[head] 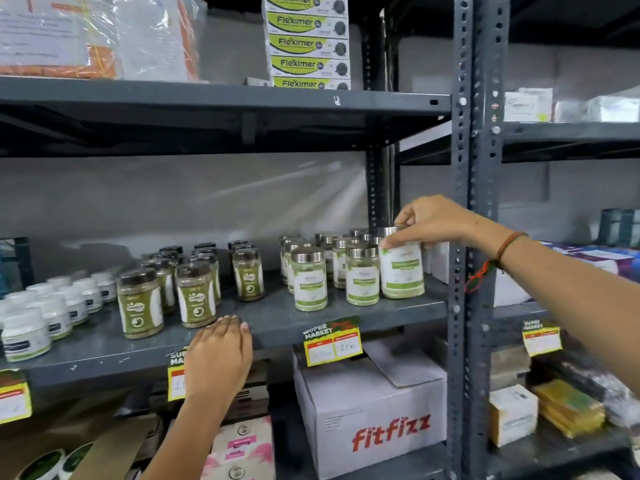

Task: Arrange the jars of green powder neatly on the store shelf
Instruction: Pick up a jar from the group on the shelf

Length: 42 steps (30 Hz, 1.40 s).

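My right hand point(427, 221) grips the steel lid of a jar of green powder point(401, 268), with thumb and fingers closed around the lid from above. This jar stands at the right end of the front row on the grey shelf point(270, 320), just beside the upright post point(467, 237). To the left of this jar I see two more silver-lidded jars point(334, 277) in the same row, and others behind them. Further left of the jar stand the dark-lidded jars point(166, 292), then the small white bottles point(41, 313). My left hand point(218, 355) is open, palm down, the fingertips resting on the front edge of the shelf, well apart from the jar. Below the jar a price tag point(332, 344) hangs, and under it a white box point(370, 410).
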Motion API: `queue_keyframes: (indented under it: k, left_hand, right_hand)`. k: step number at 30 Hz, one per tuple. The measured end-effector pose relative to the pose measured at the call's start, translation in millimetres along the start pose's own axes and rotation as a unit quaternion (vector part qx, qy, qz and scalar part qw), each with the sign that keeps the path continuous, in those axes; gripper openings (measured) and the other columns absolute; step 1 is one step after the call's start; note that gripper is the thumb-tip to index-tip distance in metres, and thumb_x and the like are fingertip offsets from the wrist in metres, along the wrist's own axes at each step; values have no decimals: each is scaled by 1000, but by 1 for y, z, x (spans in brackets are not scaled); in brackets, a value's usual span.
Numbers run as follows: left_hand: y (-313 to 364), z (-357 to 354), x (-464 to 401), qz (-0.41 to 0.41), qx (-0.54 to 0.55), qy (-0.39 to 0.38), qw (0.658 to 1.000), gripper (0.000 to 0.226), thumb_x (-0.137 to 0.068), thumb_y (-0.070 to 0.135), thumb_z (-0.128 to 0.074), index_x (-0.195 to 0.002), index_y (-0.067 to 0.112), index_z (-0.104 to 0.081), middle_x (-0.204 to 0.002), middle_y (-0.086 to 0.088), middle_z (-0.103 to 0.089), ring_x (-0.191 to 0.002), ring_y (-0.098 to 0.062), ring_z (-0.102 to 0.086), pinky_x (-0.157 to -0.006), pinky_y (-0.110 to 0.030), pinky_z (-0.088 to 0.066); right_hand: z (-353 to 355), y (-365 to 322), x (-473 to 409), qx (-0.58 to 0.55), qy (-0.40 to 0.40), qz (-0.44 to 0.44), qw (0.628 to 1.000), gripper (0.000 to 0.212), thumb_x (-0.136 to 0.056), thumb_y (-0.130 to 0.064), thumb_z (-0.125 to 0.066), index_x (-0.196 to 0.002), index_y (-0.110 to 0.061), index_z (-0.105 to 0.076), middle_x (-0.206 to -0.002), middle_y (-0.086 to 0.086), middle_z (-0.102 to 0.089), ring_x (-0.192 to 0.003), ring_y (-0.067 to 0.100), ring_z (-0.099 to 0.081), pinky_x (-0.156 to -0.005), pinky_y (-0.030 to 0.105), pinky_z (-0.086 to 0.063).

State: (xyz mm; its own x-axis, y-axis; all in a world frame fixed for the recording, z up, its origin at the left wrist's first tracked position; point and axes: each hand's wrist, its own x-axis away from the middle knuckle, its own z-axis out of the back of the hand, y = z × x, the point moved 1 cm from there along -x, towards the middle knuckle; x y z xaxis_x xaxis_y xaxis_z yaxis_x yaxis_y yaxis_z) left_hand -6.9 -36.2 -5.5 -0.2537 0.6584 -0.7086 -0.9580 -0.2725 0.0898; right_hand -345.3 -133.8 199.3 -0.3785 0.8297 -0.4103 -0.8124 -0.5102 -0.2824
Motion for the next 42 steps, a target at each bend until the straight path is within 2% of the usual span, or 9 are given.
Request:
queue_keyframes:
  k: [2, 6, 16, 20, 25, 32, 36, 39, 42]
  left_hand:
    - [0, 0, 0, 1, 0, 0, 1000, 49, -93, 30, -34, -96, 0, -73, -98, -17, -74, -95, -31, -69, -85, -43, -52]
    - [0, -2, 0, 0, 2, 1, 1000, 52, -94, 32, -32, -97, 1, -73, -99, -16, -74, -95, -30, -69, -86, -43, -51]
    - [3, 1, 1, 12, -6, -3, 1000, 50, -92, 32, -35, -97, -1, -73, -98, -16, -74, -94, -30, -70, -85, -43, -52]
    - [3, 0, 1, 13, -9, -5, 1000, 50, -93, 32, -34, -98, 1, -73, -100, -15, -74, -95, -31, -69, -85, -45, -52]
    - [2, 0, 2, 14, -7, -8, 1000, 50, -94, 33, -34, -99, 1, -73, -101, -14, -73, -96, -30, -69, -87, -44, -51]
    - [2, 2, 2, 19, -10, -18, 1000, 51, -94, 33, -33, -100, 1, -72, -102, -15, -73, -97, -30, -68, -87, -44, -51]
    - [3, 3, 2, 26, -4, -15, 1000, 50, -93, 33, -35, -99, 0, -72, -101, -16, -73, -96, -30, -69, -87, -45, -52]
    - [2, 2, 1, 27, -2, -18, 999, 51, -93, 34, -34, -100, 1, -72, -102, -15, -73, -97, -30, -69, -87, -45, -51]
    - [1, 0, 1, 27, -3, -13, 1000, 52, -93, 35, -33, -101, 1, -72, -102, -14, -73, -97, -30, -68, -88, -45, -51]
  right_hand:
    - [4, 20, -2, 37, 8, -24, 999, 77, -53, -78, -75, -73, -5, -61, -64, 11, -68, -60, 26, -71, -64, 31, -59]
    - [-1, 43, -11, 106, 24, -61, 992, 72, -45, -86, -62, -62, -17, -47, -52, 0, -53, -51, 21, -56, -60, 33, -51]
    - [-30, 57, -24, 166, 31, -113, 979, 65, -64, -76, -73, -66, -14, -54, -61, 1, -64, -65, 22, -62, -74, 38, -58]
    - [-36, 56, -23, 207, 16, -125, 970, 62, -71, -77, -67, -78, -15, -57, -70, -1, -56, -80, 26, -59, -73, 38, -46]
    - [-37, 55, -24, 233, 7, -138, 963, 69, -74, -81, -59, -93, -14, -65, -77, 0, -57, -81, 26, -56, -71, 35, -44]
    - [-33, 48, -18, 295, -20, -138, 945, 76, -73, -87, -50, -98, -17, -66, -88, 3, -59, -85, 26, -56, -72, 35, -44]
    - [-23, 25, -16, 378, 85, -52, 920, 70, -83, -80, -46, -101, -15, -65, -83, 3, -58, -81, 27, -62, -65, 34, -48]
    - [-21, 4, -24, 344, 133, 18, 929, 57, -88, -63, -58, -121, -17, -63, -110, 7, -65, -95, 32, -66, -68, 39, -50]
    - [-23, -6, -38, 271, 29, 37, 961, 65, -86, -53, -68, -142, -24, -52, -140, 6, -58, -122, 30, -59, -91, 47, -55]
